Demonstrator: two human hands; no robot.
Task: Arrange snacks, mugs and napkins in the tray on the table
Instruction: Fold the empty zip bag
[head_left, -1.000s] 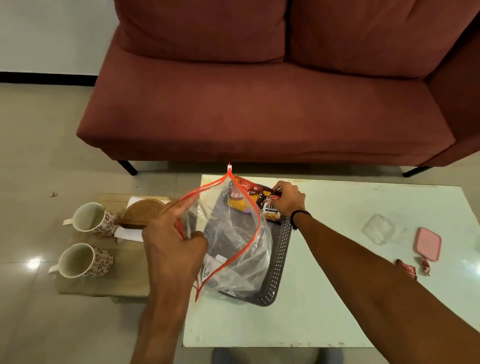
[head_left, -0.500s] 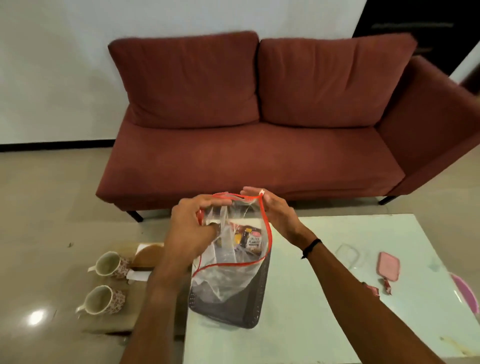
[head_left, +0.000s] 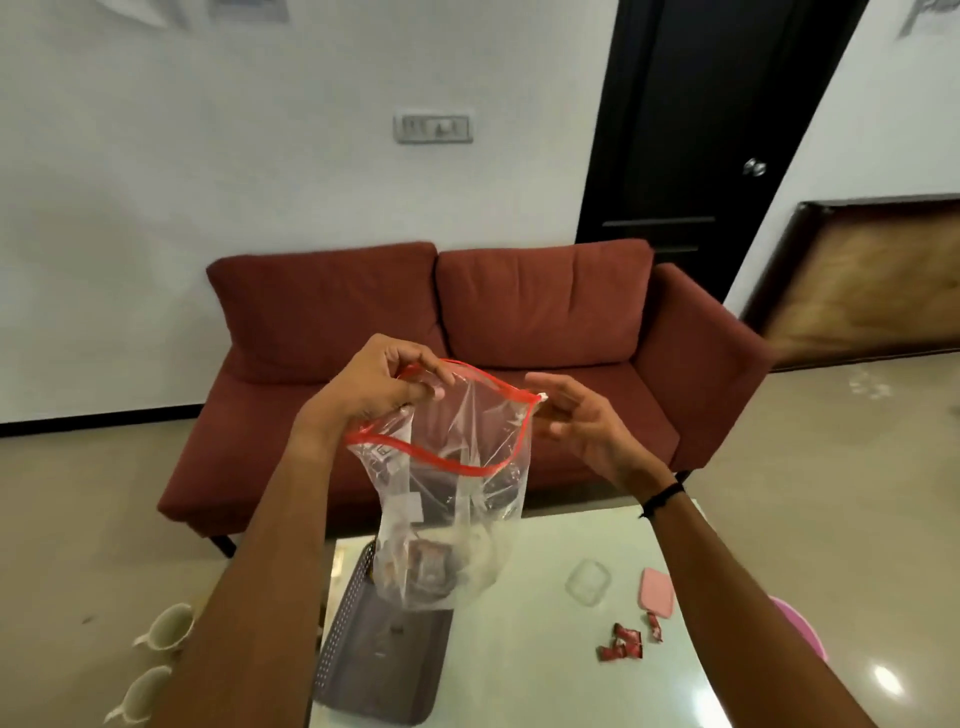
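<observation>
A clear plastic zip bag (head_left: 457, 499) with a red seal hangs open in the air above the table. My left hand (head_left: 379, 384) pinches the left part of its rim. My right hand (head_left: 582, 415) is at the rim's right end, fingers spread, its thumb and fingertip on the white slider. Below the bag lies the dark perforated tray (head_left: 374, 654) on the white table (head_left: 545, 675). A snack packet (head_left: 428, 569) shows blurred through the bag's bottom, at the tray's far end. Two patterned mugs (head_left: 161, 629) stand low on the left, partly hidden by my left arm.
A clear small container (head_left: 587, 582), a pink lid (head_left: 655, 592) and red wrappers (head_left: 621, 644) lie on the table's right side. A pink round object (head_left: 800, 629) pokes out at the right edge. A red sofa (head_left: 467, 322) stands behind the table, a dark door beyond it.
The camera has tilted up. Both hands have lifted the bag off the tray to chest height, and the right hand has shifted to the rim's right end.
</observation>
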